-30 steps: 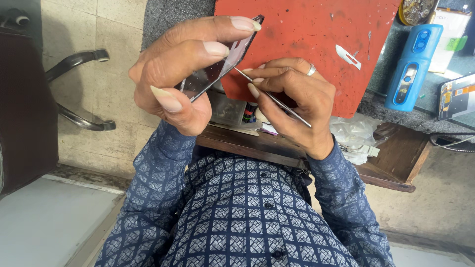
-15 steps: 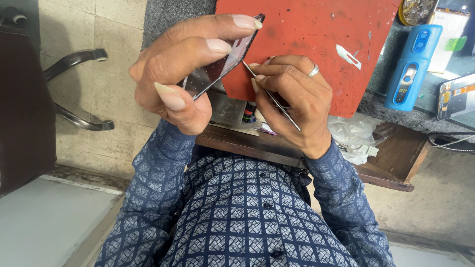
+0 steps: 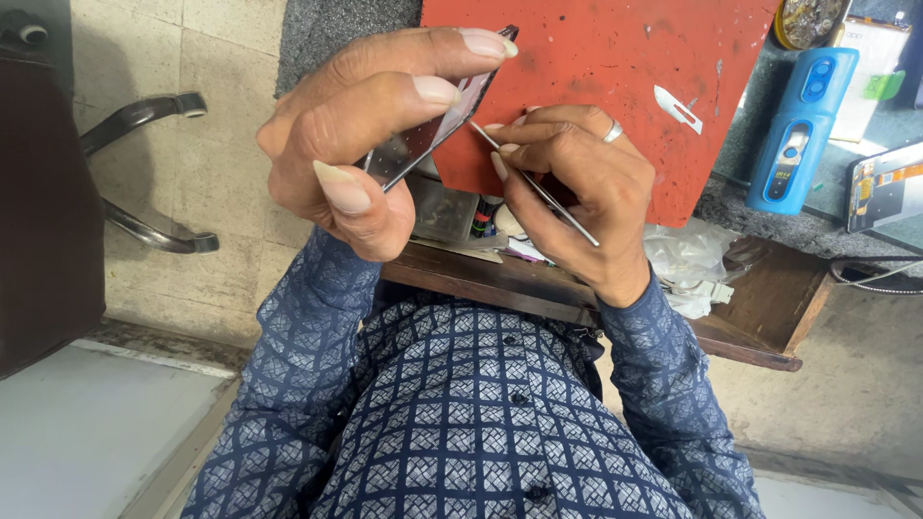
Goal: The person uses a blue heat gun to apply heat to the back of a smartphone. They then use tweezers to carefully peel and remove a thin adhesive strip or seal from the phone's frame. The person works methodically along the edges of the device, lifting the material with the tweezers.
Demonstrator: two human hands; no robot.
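— What is the left hand [image 3: 365, 144] doing?
— Its fingers [image 3: 423, 91] are closed around a thin, flat phone panel [image 3: 423, 144], held tilted, edge-on, above the red mat [image 3: 615, 86] on the worktop [image 3: 500, 279].
— And the right hand [image 3: 567, 183]?
— Its fingers pinch a slim metal tool [image 3: 553, 202], whose tip touches the panel's edge.
— Anything nearby?
— A blue device [image 3: 798, 135] stands right of the mat, and a small blade [image 3: 678, 106] lies on it.

A beige tiled floor [image 3: 207, 183] lies beyond the fingers, with a dark chair [image 3: 43, 211] and its curved metal armrest [image 3: 144, 111] alongside. A wooden drawer [image 3: 769, 312] juts from the grey stone worktop [image 3: 769, 226].
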